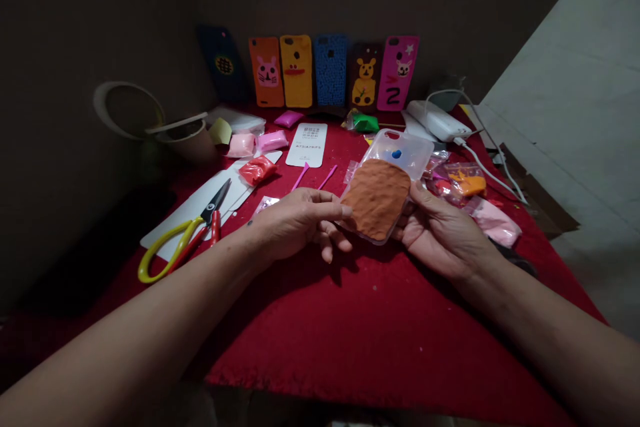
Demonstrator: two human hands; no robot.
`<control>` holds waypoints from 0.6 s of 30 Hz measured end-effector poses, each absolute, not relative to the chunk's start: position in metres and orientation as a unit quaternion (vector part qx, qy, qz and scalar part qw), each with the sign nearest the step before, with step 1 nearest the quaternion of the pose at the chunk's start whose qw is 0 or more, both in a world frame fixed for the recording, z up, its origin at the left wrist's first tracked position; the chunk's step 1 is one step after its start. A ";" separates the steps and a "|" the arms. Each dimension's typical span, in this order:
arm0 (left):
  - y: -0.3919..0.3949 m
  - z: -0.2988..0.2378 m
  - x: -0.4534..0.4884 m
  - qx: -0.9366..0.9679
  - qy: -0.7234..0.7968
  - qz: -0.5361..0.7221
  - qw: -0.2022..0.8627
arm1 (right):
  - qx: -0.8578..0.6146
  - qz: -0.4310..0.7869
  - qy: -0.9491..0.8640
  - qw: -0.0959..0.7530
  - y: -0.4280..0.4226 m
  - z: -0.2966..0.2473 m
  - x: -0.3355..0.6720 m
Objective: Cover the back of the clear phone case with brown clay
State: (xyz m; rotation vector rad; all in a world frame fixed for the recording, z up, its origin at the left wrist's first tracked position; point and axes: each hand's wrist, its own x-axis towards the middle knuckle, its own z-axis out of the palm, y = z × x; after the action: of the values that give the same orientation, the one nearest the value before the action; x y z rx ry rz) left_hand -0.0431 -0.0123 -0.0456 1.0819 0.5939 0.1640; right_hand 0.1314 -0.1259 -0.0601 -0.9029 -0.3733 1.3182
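Observation:
A clear phone case (418, 150) is held tilted above the table, its lower part covered by a bumpy layer of brown clay (380, 197). A small blue spot shows on its bare upper part. My right hand (440, 227) grips the case's right edge, thumb at the side and fingers underneath. At the lower left edge, my left hand (315, 220) pinches the clay-covered rim between thumb and forefinger, while its other fingers hang loosely curled below. Scissors (193, 233) with yellow and red handles lie left of my left hand, on white sheets.
Decorated phone cases (330, 70) stand along the wall. Bags of coloured clay (257, 170), pink sticks (327, 177) and a white card (307, 145) lie on the red cloth (370, 340). A white power bank (440, 119) with a cable sits at back right, a mug (187, 140) at left.

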 end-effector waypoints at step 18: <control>-0.010 -0.042 -0.047 0.518 0.255 0.090 0.811 | -0.406 0.584 -0.181 0.679 -0.126 -0.061 0.132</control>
State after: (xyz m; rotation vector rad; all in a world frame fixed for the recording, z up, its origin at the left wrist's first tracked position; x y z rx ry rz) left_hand -0.0467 -0.0103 -0.0424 1.1073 0.5445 0.1927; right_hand 0.1318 -0.1264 -0.0612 -0.9123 -0.4057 1.3106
